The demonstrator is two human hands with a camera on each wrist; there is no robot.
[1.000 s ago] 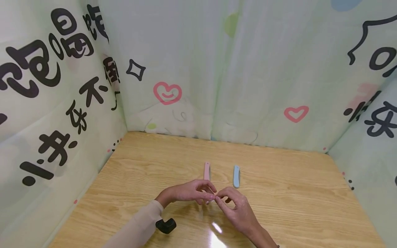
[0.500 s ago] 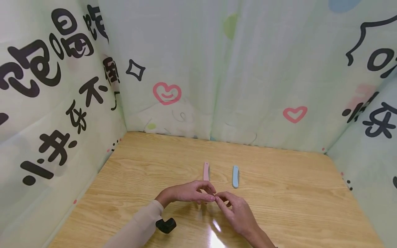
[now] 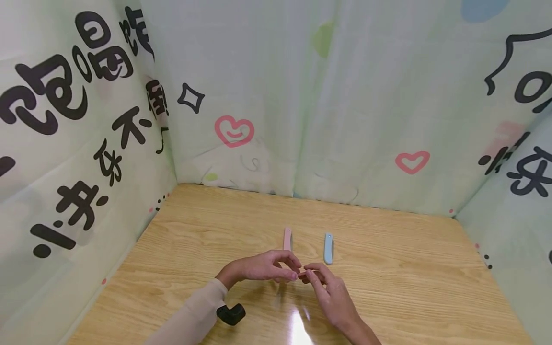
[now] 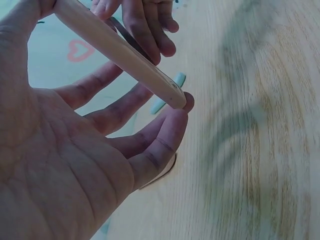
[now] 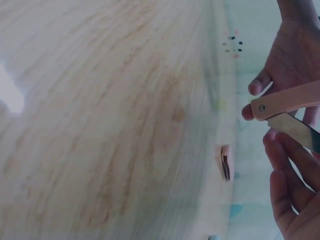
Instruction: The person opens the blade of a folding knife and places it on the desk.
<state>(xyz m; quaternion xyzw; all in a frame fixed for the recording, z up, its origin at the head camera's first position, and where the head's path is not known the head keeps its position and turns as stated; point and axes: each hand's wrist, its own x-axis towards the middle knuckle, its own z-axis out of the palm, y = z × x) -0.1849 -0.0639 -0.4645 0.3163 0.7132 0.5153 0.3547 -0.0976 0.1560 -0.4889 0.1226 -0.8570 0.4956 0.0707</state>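
Observation:
A pink folding knife (image 5: 285,102) is held up above the table, its metal blade (image 5: 295,131) swung partly out of the handle. My left hand (image 3: 265,266) grips the handle between thumb and fingertips, one fingertip at the pivot end. In the left wrist view the pink handle slants across the left palm. My right hand (image 3: 334,293) pinches at the blade side of the knife, its fingertips (image 5: 272,136) at the blade. In the head view only a short pink piece of the knife shows between the hands.
Beyond the hands, a second pink folding knife (image 3: 287,238) and a light blue folding knife (image 3: 328,249) lie on the wooden table (image 3: 401,268). Printed curtains (image 3: 353,96) enclose the table at the back and sides. A black wrist device (image 3: 231,314) sits on the left sleeve.
My right fingertips have shifted slightly away from the left ones, and a pink piece of the knife now shows between the hands. The left hand stays in place.

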